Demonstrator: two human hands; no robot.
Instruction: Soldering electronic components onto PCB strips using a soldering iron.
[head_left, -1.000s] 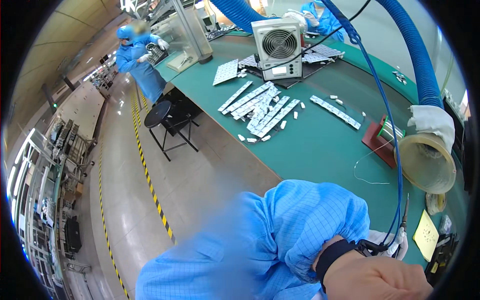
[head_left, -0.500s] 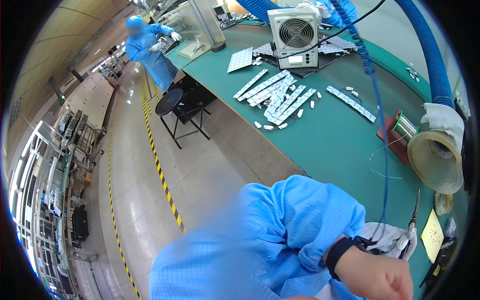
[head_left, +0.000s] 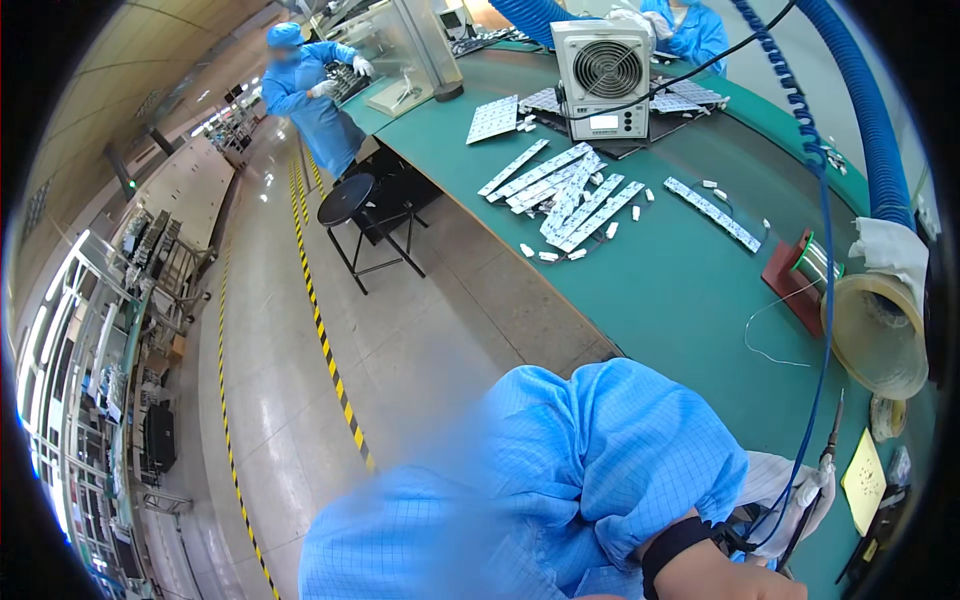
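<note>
Head cam: I see my blue sleeve (head_left: 590, 470) fill the bottom middle, coming in from the low edge. A black wrist strap (head_left: 672, 545) sits at the cuff. Below it only a bit of bare wrist shows at the bottom edge, so I can't tell which hand it is, or if it is spread or pinching. My other hand is not in the pic at all.

Just beside the wrist, at the near right part of the green worktop (head_left: 680, 290), lies a white cloth (head_left: 775, 480). A thin dark tool (head_left: 825, 465) w/ a blue coiled cable (head_left: 822, 250) stands over the cloth. I can't tell if anything grips it.

Next to that, near the right edge of the worktop, is a yellow note pad (head_left: 865, 480). Further back on the right edge is a wire spool (head_left: 812, 265) on a red base, w/ a loose thin wire (head_left: 765, 335) trailing off it. A wide funnel mouth (head_left: 880, 335) of a big blue hose (head_left: 865, 120) hangs by the spool.

Mid worktop, toward the far side: a heap of long white strips (head_left: 565, 195) w/ small white bits around. Behind them, a small grey fan box (head_left: 605, 75).

Off the worktop's left edge stands a black stool (head_left: 350, 195) on the floor, by a yellow-black stripe line (head_left: 320, 320). Far back, another person in blue (head_left: 315, 95) works at the far left corner.
</note>
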